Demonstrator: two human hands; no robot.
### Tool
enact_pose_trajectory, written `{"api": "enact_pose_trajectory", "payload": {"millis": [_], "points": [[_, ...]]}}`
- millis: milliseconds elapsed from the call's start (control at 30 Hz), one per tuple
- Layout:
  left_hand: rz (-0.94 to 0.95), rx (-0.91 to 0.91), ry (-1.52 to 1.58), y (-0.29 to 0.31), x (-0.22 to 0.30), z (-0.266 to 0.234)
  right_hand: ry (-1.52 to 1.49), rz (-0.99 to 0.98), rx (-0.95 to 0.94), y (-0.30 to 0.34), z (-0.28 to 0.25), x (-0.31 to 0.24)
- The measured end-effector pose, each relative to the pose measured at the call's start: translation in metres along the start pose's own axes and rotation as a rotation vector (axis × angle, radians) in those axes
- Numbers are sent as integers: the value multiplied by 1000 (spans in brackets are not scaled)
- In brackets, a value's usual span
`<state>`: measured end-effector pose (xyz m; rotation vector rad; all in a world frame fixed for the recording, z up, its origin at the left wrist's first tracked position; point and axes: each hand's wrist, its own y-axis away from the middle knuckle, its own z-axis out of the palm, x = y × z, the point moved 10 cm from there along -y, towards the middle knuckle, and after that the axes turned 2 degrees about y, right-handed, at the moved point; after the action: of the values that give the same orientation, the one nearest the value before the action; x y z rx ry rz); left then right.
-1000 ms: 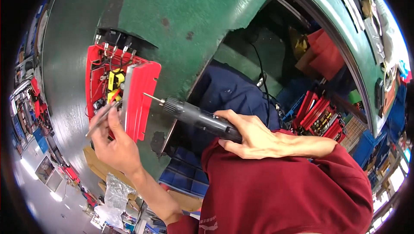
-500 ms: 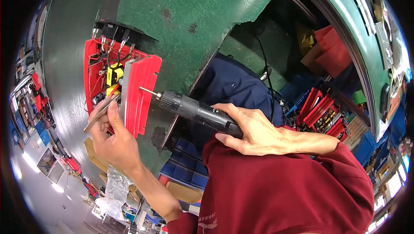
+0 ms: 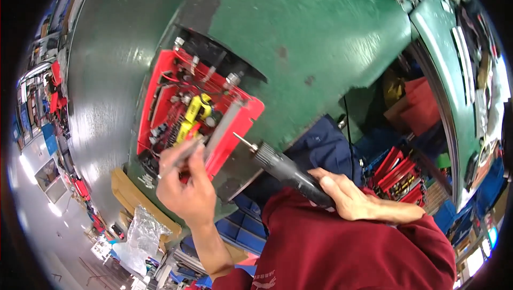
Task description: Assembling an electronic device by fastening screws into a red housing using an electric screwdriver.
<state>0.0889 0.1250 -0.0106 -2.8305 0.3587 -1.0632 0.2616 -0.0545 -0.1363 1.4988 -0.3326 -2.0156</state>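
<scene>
On the green bench lies an opened red metal casing [image 3: 151, 100], with wires, circuit parts and a yellow-wrapped component [image 3: 197, 107] inside. A black end panel [image 3: 227, 60] is at its far end, joined by wires. My left hand [image 3: 189, 191] is closed around metal tweezers [image 3: 180, 161] at the casing's near end. Their tips are hard to make out among the parts. My right hand [image 3: 344, 196] grips a black electric screwdriver [image 3: 291, 172]. Its bit points at the casing's right side wall and appears short of it.
The green bench top [image 3: 299, 28] has a cut-out at its right. Dark blue cloth [image 3: 326, 143] hangs there, and several red casings [image 3: 398, 175] sit lower right. Cardboard [image 3: 136, 199] and clear plastic wrap [image 3: 144, 236] lie at the lower left.
The view has shifted, so casing and hands appear farther right. The casing looks turned clockwise, with more of its inside showing. Both tools stay in my hands.
</scene>
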Motion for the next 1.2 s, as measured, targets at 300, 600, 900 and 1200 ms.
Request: {"api": "enact_pose_trajectory", "payload": {"millis": [300, 600, 900, 1200], "points": [[160, -28, -58, -4, 11, 2, -144, 159, -159, 2, -5, 14], [120, -62, -47, -6, 7, -4, -268, 218, -324, 5, 3, 9], [24, -154, -13, -11, 11, -3, -526, 458, -379, 20, 8, 18], [51, -202, 64, -14, 4, 0, -450, 468, -289, 25, 6, 27]]}}
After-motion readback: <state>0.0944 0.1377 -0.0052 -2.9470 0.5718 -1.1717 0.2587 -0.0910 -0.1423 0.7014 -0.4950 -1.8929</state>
